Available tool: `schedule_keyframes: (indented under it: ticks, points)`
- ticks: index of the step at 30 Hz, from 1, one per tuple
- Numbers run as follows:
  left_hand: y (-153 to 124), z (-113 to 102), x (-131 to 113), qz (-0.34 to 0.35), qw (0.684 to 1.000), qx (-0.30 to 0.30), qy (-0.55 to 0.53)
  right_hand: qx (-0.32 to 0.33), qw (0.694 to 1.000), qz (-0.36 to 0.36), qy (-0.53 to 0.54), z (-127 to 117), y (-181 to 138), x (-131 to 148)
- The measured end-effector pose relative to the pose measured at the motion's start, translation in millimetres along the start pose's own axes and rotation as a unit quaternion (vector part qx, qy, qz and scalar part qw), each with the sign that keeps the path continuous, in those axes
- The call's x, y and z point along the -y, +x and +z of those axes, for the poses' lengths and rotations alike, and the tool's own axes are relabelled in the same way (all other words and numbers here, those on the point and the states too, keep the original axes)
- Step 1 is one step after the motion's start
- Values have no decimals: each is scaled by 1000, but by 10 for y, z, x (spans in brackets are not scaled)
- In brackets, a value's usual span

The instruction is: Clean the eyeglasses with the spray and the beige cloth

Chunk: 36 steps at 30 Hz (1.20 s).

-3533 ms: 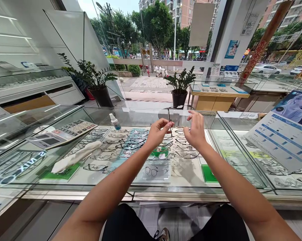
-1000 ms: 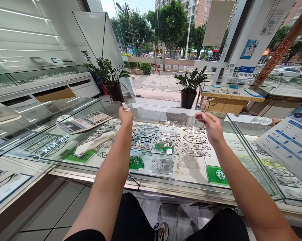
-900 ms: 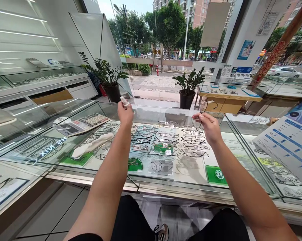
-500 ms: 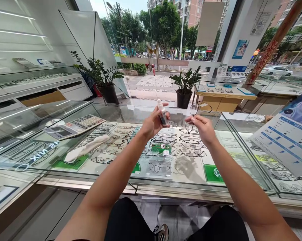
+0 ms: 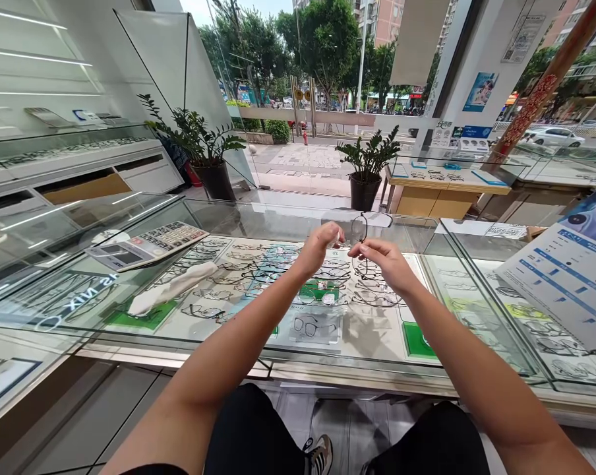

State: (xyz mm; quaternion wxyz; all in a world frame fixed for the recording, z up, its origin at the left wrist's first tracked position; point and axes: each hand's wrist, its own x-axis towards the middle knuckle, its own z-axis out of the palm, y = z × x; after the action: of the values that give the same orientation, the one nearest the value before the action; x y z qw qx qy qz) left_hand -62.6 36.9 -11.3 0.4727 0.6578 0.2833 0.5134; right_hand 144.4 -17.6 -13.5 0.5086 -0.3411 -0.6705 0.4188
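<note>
Head view: right hand (image 5: 384, 260) pinches thin black eyeglasses (image 5: 360, 231) by fingertips, centre of picture, above glass counter (image 5: 258, 224). Left hand (image 5: 320, 247) fingers curled shut beside lens; contents hidden. Risk: light pinch slips, eyeglasses drop onto glass, lens scratches.
</note>
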Motion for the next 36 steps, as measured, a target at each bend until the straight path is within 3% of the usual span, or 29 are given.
schedule_keyframes:
  ticks: [7,19,23,27,30,36]
  points:
    - [-13,37,64,31,996,6,84,55,998,-5,-3,97,-30,24]
    - [-28,21,121,67,989,-5,131,62,998,-13,0,117,-26,29]
    - [-57,27,77,46,986,-5,162,19,1000,-9,19,62,-7,-9]
    - [-109,83,29,17,977,55,206,-50,996,-17,72,-24,32,-49]
    - [-131,119,15,30,971,88,219,-54,995,-15,86,-44,44,-64]
    - [-122,111,-16,35,965,96,240,-57,995,-10,86,-15,37,-87]
